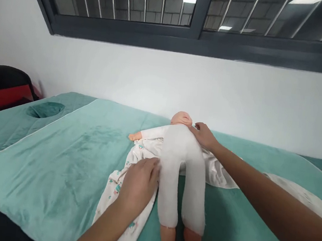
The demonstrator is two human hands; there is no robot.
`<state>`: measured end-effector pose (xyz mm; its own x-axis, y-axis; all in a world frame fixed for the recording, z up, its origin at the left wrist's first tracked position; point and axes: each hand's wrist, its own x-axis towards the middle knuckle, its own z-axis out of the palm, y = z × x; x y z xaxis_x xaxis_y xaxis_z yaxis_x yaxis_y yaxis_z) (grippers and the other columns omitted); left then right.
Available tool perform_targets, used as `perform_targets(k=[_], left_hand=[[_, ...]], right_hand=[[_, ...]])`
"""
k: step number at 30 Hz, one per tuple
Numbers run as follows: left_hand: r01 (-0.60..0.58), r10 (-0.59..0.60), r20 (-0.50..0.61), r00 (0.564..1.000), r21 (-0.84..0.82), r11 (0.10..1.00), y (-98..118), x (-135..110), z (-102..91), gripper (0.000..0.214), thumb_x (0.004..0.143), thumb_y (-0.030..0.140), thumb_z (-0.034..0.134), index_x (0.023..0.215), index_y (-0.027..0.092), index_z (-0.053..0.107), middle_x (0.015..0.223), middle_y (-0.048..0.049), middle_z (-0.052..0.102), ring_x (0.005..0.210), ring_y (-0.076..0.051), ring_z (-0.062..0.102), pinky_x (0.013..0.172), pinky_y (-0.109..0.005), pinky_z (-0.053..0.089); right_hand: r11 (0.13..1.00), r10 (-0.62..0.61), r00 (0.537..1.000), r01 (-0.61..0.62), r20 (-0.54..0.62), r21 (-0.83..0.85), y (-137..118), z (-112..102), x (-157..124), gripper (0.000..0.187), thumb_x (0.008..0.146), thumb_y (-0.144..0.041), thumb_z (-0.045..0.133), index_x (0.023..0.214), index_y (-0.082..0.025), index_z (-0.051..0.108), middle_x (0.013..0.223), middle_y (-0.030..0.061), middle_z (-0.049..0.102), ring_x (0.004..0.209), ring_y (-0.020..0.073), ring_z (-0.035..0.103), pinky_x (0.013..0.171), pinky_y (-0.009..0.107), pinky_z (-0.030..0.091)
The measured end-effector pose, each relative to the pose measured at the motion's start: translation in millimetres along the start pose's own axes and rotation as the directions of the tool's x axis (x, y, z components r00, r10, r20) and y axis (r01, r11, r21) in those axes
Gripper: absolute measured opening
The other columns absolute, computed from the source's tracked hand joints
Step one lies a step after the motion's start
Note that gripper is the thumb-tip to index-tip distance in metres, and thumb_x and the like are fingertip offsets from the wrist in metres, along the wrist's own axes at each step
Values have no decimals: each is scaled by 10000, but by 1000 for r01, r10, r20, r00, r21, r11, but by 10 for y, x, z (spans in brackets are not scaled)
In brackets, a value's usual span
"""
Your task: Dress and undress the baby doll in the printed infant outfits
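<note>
A baby doll (173, 153) with a white cloth body lies on the bed, its head toward the wall and its feet toward me. Beneath and beside it spreads a white baby garment (113, 187) with a small coloured print. My left hand (140, 182) is over the garment, at the side of the doll's hip; its fingers are slightly bent and apart, a bit blurred. At the doll's shoulder on the right, my right hand (205, 137) closes on the upper body, fingers curled. The doll's right-side arm is hidden by that hand and the cloth.
A green plush cover (64, 163) lies over the bed, with a round hole (45, 110) at the far left. More white cloth (299, 192) lies at right, under my forearm. A black and red object (3, 89) stands at left. Behind are a wall and a barred window (125, 32).
</note>
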<state>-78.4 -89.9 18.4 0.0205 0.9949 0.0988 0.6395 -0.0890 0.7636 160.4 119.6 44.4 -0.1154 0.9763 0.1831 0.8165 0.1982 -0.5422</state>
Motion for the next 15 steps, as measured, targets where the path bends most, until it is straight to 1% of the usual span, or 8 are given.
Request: perform_targets(k=[2, 4, 5, 7, 9, 10, 12, 15], left_hand=[[77, -52, 106, 993, -253, 965, 112, 84, 78, 422, 903, 495, 439, 1231, 263, 570, 1154, -75, 667, 1033, -289, 613, 905, -435, 453], [175, -72, 229, 971, -467, 867, 188, 169, 198, 497, 849, 531, 532, 1269, 267, 538, 1182, -70, 659, 1047, -283, 616, 903, -414, 469], [223, -91, 260, 961, -543, 810, 211, 214, 256, 546, 819, 521, 583, 1294, 260, 516, 1211, -75, 647, 1081, -287, 606, 914, -409, 471], [287, -143, 265, 953, -654, 700, 237, 303, 334, 635, 771, 472, 660, 1331, 237, 474, 1253, -95, 625, 1136, -294, 586, 931, -407, 472], [311, -172, 261, 950, -727, 612, 247, 381, 322, 636, 760, 430, 682, 1326, 231, 470, 1254, -102, 628, 1132, -293, 596, 917, -408, 488], [311, -177, 257, 950, -749, 585, 248, 412, 275, 608, 761, 422, 683, 1307, 239, 488, 1246, -99, 636, 1121, -291, 606, 909, -406, 496], [302, -173, 248, 953, -770, 561, 230, 455, 103, 561, 756, 413, 692, 1270, 262, 525, 1250, -95, 639, 1108, -287, 619, 894, -392, 507], [296, -200, 222, 954, -786, 542, 115, 493, -301, 577, 758, 425, 687, 1283, 254, 520, 1252, -118, 638, 1028, -297, 659, 830, -392, 534]], right_hand=[[999, 34, 993, -38, 113, 33, 127, -41, 113, 688, 826, -720, 404, 1067, -121, 642, 1131, 178, 665, 1012, 322, 605, 871, 394, 436], [996, 38, 973, -54, 226, 66, 179, -72, 200, 675, 796, -753, 424, 990, -157, 676, 1093, 146, 696, 963, 307, 631, 836, 370, 455], [995, 44, 962, -67, 269, 77, 179, -87, 238, 668, 781, -758, 446, 981, -165, 680, 1102, 143, 696, 970, 310, 631, 831, 367, 459], [991, 65, 943, -99, 327, 89, 131, -116, 302, 665, 754, -760, 487, 987, -167, 676, 1113, 151, 693, 984, 325, 628, 815, 376, 469], [988, 86, 934, -126, 347, 94, 25, -140, 357, 649, 741, -749, 514, 983, -169, 677, 1100, 154, 696, 972, 328, 633, 791, 380, 482], [986, 94, 936, -135, 339, 99, -49, -146, 383, 641, 737, -744, 523, 978, -171, 681, 1091, 153, 699, 962, 324, 637, 785, 382, 486], [983, 90, 945, -135, 315, 123, -241, -135, 436, 633, 733, -736, 538, 987, -175, 684, 1091, 150, 698, 945, 313, 642, 784, 385, 493], [973, 69, 954, -129, 292, 193, -629, -23, 539, 658, 723, -737, 554, 1032, -169, 676, 1089, 155, 697, 910, 309, 651, 764, 395, 502]])
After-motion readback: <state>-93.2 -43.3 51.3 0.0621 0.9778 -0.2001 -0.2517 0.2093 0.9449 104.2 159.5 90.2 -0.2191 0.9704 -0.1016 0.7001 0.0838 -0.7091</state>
